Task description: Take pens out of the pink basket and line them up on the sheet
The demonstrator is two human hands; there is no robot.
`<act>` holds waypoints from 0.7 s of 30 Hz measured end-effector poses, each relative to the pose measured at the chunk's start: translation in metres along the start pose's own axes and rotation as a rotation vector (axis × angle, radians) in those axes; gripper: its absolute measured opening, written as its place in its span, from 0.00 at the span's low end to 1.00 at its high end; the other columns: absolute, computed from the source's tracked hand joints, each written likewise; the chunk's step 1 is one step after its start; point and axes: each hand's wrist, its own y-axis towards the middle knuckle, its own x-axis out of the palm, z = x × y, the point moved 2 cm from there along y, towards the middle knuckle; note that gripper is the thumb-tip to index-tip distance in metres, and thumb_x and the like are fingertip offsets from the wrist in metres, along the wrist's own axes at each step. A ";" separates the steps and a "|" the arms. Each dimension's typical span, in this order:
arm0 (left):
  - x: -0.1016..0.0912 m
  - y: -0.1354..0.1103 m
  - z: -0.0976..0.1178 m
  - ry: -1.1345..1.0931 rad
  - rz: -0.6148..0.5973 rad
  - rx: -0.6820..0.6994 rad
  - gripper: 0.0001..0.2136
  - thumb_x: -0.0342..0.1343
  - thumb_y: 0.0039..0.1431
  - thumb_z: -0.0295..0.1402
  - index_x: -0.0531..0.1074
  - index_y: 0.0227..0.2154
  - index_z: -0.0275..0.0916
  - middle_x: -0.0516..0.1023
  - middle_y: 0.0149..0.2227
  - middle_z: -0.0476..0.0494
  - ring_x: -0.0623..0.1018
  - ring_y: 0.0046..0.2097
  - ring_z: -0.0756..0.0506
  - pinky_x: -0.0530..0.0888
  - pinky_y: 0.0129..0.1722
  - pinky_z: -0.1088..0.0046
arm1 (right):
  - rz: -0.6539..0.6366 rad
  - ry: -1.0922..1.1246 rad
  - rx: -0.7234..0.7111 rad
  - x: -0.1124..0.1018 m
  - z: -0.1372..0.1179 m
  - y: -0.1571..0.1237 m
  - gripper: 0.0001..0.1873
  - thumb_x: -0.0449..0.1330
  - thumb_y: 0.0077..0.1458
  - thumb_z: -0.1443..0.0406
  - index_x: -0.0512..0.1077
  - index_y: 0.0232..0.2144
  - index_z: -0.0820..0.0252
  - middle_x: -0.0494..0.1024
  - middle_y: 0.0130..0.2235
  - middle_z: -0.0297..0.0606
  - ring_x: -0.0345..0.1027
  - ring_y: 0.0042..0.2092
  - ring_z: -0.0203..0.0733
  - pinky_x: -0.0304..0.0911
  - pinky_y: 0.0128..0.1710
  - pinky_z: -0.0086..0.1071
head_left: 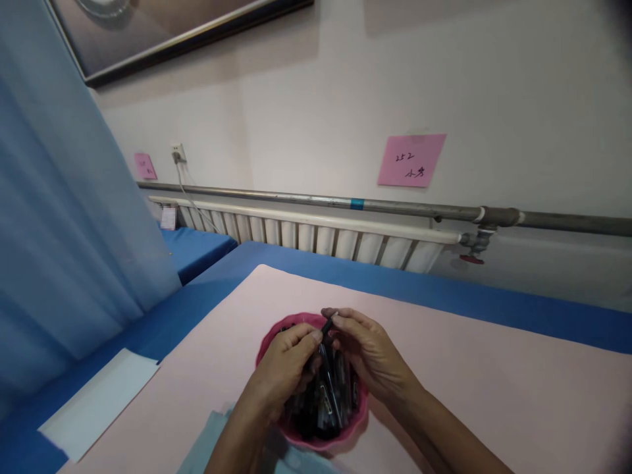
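A pink scalloped bowl (351,434) holds several black and clear pens (326,395) lying on one another. Above the bowl's far side, my left hand (291,359) and my right hand (372,349) meet with fingers pinched. Between their fingertips is a short black pen piece (327,325) with a pale tip at the right fingers. Both hands grip it, the left at its lower end and the right at its upper end. The fingers partly hide it, so I cannot tell whether it is a cap or part of a barrel.
A pink sheet (469,368) covers much of the blue bed (306,260). White paper (101,401) lies at the left beside a blue curtain (74,230). Light blue cloth (205,441) sits near the bowl. Behind are a radiator (296,234) and a pipe (409,209).
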 end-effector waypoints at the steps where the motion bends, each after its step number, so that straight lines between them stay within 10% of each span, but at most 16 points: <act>1: 0.000 0.000 0.000 0.004 0.000 -0.002 0.13 0.53 0.51 0.45 0.63 0.24 0.39 0.58 0.17 0.56 0.52 0.15 0.58 0.43 0.14 0.79 | 0.011 0.005 -0.007 -0.001 0.000 0.000 0.08 0.68 0.37 0.66 0.73 0.22 0.62 0.72 0.24 0.30 0.60 0.23 0.28 0.56 0.25 0.24; 21: -0.005 0.004 -0.004 0.070 0.004 0.008 0.13 0.51 0.53 0.44 0.63 0.25 0.39 0.58 0.16 0.57 0.54 0.15 0.58 0.46 0.13 0.80 | -0.028 0.001 0.047 -0.004 0.003 0.003 0.10 0.68 0.36 0.66 0.75 0.26 0.63 0.74 0.27 0.32 0.60 0.24 0.29 0.57 0.26 0.26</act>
